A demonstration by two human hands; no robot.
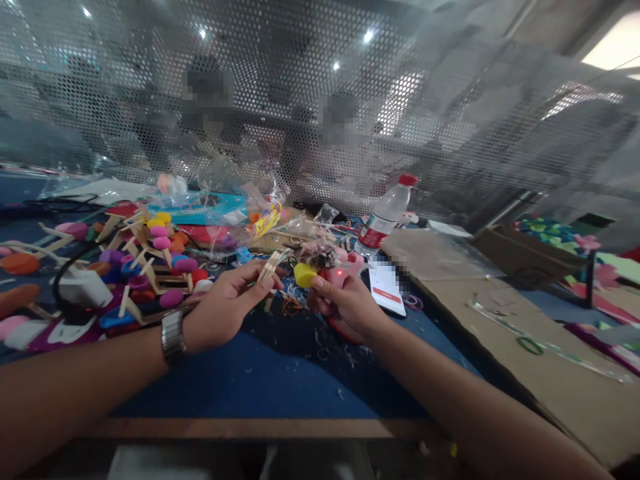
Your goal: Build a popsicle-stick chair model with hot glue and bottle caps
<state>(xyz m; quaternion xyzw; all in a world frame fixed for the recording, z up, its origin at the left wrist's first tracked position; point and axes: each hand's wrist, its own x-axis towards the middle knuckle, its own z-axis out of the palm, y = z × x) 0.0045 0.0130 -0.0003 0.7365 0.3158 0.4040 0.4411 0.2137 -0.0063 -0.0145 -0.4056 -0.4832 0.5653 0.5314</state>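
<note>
My left hand (225,303), with a metal watch on the wrist, is closed on a small bundle of wooden craft sticks (271,268), pinched between thumb and fingers. To its right, my right hand (345,303) wraps round a pink hot glue gun (345,270) that shows a small red light. A rounded yellow piece (305,275) sticks out at the front, by my right thumb; whether it belongs to the gun I cannot tell. The two hands are a short way apart above the blue tabletop (260,380). Tangled brownish scraps (317,253) lie just behind them.
On the left lie several stick constructions with coloured pads (160,257) and a purple-and-white power strip (67,330). Behind my right hand are a phone (387,293) and a red-capped bottle (384,217). Cardboard (530,333) covers the right; a perforated metal screen (280,93) rises behind.
</note>
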